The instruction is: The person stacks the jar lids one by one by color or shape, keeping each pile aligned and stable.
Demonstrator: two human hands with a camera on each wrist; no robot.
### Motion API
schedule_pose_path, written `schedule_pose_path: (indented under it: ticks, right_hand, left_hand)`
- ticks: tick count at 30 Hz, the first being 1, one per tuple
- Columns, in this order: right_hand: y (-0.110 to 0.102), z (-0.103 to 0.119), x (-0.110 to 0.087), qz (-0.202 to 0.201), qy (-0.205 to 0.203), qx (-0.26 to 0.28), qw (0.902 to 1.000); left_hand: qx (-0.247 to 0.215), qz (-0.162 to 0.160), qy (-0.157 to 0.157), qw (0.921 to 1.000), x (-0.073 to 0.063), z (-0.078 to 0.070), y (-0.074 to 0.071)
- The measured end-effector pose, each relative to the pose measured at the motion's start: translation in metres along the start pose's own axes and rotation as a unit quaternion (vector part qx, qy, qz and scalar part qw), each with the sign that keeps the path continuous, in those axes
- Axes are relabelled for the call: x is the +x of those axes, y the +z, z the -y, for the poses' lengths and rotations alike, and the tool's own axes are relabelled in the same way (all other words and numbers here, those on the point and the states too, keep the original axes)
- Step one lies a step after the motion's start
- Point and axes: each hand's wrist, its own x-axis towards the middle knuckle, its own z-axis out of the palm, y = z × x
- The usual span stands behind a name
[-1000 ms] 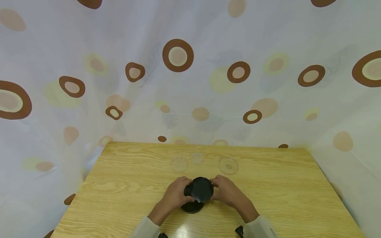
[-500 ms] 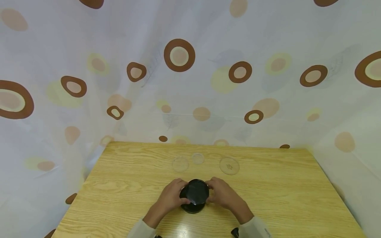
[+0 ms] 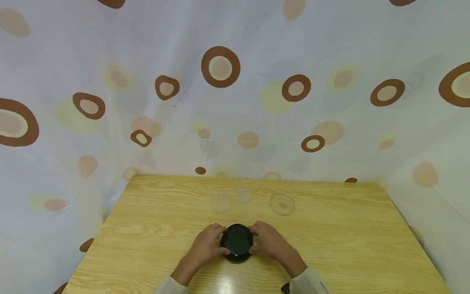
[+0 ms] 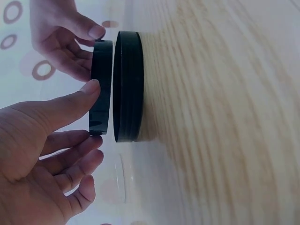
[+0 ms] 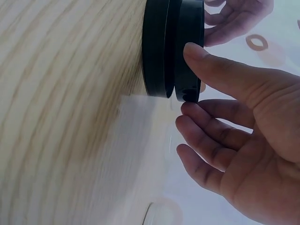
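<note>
Two round, shallow black dishes stand one above the other at the table's front middle. The smaller upper dish (image 3: 238,239) is held level by its sides between both hands. My left hand (image 3: 205,245) pinches it with thumb and fingertips on the left; my right hand (image 3: 270,241) does so on the right. Below it, the wider lower dish (image 4: 129,89) rests on the table, hollow side up. Both wrist views show the upper dish close above the lower one's rim, a narrow gap between them. The inside of the lower dish is hidden.
Behind the hands on the wooden table (image 3: 349,228) lie three transparent round pieces: a left disc (image 3: 222,203), a smaller middle disc (image 3: 243,195) and a larger right disc (image 3: 282,204) with dark marks. A patterned curtain (image 3: 235,110) surrounds the table's back and sides.
Both hands have carried the upper black dish left and toward the person, from an offset position to right over the lower dish. The lower dish and transparent discs have stayed in place.
</note>
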Motion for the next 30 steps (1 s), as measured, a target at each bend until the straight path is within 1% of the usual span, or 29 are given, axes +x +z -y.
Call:
schedule_pose_path:
  ticks: [5, 11, 19, 24, 30]
  right_hand:
    - [0.0017, 0.0031, 0.0001, 0.002, -0.005, -0.009, 0.9999]
    - [0.0033, 0.0054, -0.0001, 0.011, 0.0, -0.016, 0.9998]
    - [0.0061, 0.0045, -0.0018, 0.01, -0.01, -0.035, 0.9993]
    - [0.0076, 0.0025, -0.0009, 0.014, -0.013, -0.032, 0.9993]
    - [0.0081, 0.0002, -0.0005, 0.016, -0.009, -0.023, 0.9996]
  left_hand:
    - [-0.007, -0.002, 0.0, 1.0, -0.0026, 0.0038, 0.0005]
    - [0.003, 0.003, 0.007, 1.0, -0.0036, 0.0065, 0.0023]
    - [0.01, 0.002, 0.021, 0.9997, -0.0048, 0.0078, 0.0046]
    - [0.016, -0.001, 0.02, 0.9997, -0.0058, 0.0089, 0.0054]
    - [0.011, 0.002, 0.016, 0.9998, -0.0054, 0.0101, 0.0071]
